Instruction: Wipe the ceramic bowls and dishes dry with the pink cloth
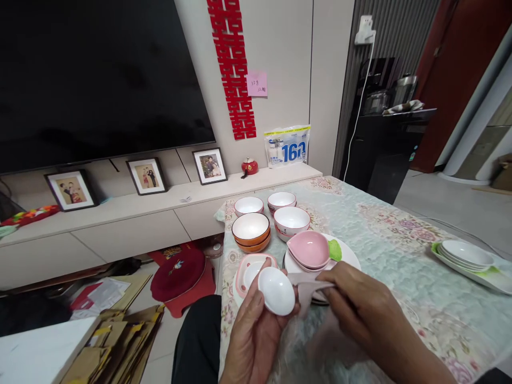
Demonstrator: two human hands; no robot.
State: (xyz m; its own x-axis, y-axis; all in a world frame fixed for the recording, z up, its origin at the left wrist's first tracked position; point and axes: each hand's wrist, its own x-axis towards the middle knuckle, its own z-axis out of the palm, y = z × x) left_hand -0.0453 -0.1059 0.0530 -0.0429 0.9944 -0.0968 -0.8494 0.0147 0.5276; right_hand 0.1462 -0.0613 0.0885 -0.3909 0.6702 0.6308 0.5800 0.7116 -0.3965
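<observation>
My left hand [256,336] holds a small white dish [277,291], its hollow side turned up toward me. At its right, my right hand [360,304] pinches a greyish-pink cloth [310,288], partly blurred, that hangs down beside the dish. Behind my hands, a pink strawberry-shaped bowl [309,249] with a green leaf end rests on a stack of white plates [348,256]. A square pink-rimmed dish [242,277] lies behind my left hand, partly covered by it. Farther back stand stacked orange bowls [251,233] and a white bowl with a red rim [292,221].
The table has a floral cloth [360,224]. Small white plates [466,253] are piled on a green-edged dish at the right. Two more bowl stacks stand toward the cabinet [168,213]. On the floor at left are a red stool [182,277] and flattened cardboard [116,341].
</observation>
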